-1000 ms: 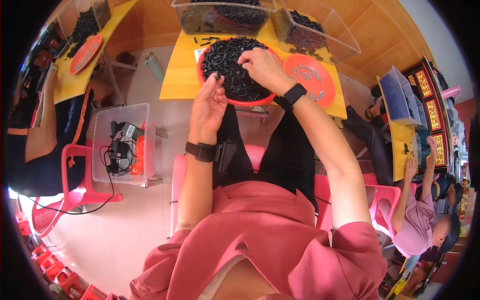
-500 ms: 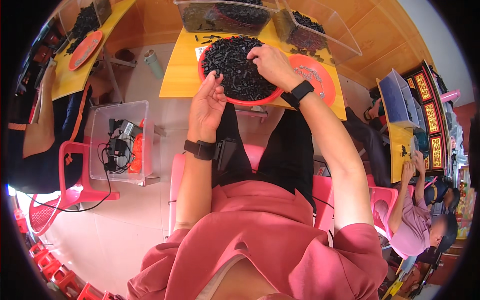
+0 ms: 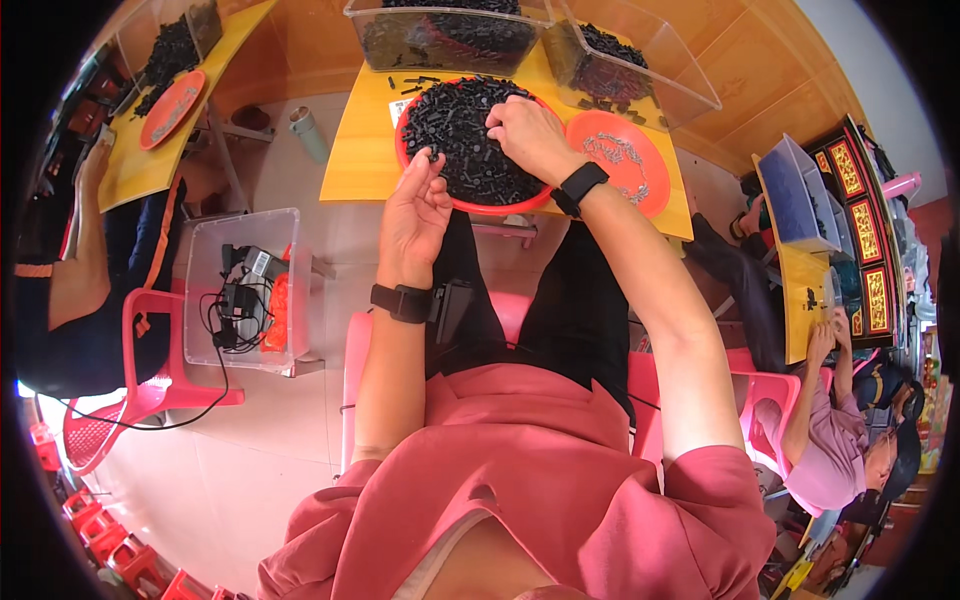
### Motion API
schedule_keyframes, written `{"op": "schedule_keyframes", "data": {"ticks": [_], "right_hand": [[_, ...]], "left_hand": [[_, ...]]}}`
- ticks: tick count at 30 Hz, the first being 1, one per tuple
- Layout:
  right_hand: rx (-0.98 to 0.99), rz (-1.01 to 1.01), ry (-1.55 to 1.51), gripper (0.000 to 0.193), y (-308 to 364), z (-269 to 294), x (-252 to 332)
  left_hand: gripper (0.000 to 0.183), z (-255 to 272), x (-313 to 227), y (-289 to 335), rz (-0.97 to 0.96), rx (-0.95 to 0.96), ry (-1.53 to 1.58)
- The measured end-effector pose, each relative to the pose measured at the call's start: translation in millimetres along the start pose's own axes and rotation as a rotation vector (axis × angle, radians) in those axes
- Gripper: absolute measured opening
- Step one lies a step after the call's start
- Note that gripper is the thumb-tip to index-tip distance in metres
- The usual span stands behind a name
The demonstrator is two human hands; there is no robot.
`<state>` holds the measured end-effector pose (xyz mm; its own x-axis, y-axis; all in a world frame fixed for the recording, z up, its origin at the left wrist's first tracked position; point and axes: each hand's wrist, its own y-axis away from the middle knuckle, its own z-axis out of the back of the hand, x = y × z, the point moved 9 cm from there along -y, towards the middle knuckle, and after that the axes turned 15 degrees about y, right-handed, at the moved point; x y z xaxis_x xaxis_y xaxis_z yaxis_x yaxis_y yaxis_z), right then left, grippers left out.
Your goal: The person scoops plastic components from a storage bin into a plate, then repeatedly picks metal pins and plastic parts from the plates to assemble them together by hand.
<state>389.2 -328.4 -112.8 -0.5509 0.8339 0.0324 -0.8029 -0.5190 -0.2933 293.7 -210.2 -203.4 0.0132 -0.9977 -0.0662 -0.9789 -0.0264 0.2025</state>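
Observation:
A red round tray [image 3: 505, 210] sits at the table's front edge, heaped with small black parts [image 3: 478, 165], many of them short and rod-like. My left hand [image 3: 415, 215] is palm up at the tray's left rim. Its thumb and forefinger pinch a small black part, mostly covered by the fingertips. Over the heap, my right hand [image 3: 530, 135] has its fingers drawn together, pointing left. Whatever lies between those fingertips is hidden. Just right of the tray, an orange-red plate [image 3: 648, 160] carries small silvery pieces [image 3: 625, 150].
Clear plastic bins [image 3: 440, 50] of black parts stand along the back of the yellow table [image 3: 350, 165]. On the floor at left are a clear box [image 3: 190, 300] with cables and a green bottle [image 3: 308, 135]. Other people sit at tables on both sides.
My right hand has shifted a little left and down over the heap. The left hand keeps its pinch at the rim, nearly in place.

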Motion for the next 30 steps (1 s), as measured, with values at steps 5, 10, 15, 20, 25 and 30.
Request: {"op": "schedule_keyframes", "data": {"ticks": [5, 10, 15, 20, 25, 30], "right_hand": [[-0.034, 0.025, -0.019, 0.011, 4.2, -1.4, -5.2], [-0.131, -0.092, -0.318, 0.013, 17.3, 24.8, -9.5], [-0.123, -0.24, -0.702, 0.016, 48.5, 37.3, 2.4], [-0.278, -0.254, -0.896, 0.025, 74.9, 51.2, 20.7], [-0.354, -0.302, -0.995, 0.032, 93.2, 55.9, 24.2], [-0.393, -0.305, -0.997, 0.036, 102.8, 65.6, 28.2]], "left_hand": [[0.023, -2.0, 1.1, 0.2, 0.001, 0.015, 0.012], [0.025, -2.9, 1.4, 0.3, -0.018, 0.009, -0.023], [0.025, -18.3, 9.9, 8.8, -0.016, 0.043, -0.116], [0.023, -28.5, 23.3, 16.4, -0.009, 0.064, -0.212], [0.021, -36.4, 32.4, 21.0, 0.003, 0.106, -0.255], [0.019, -44.2, 33.0, 24.3, -0.051, 0.146, -0.338]]}}
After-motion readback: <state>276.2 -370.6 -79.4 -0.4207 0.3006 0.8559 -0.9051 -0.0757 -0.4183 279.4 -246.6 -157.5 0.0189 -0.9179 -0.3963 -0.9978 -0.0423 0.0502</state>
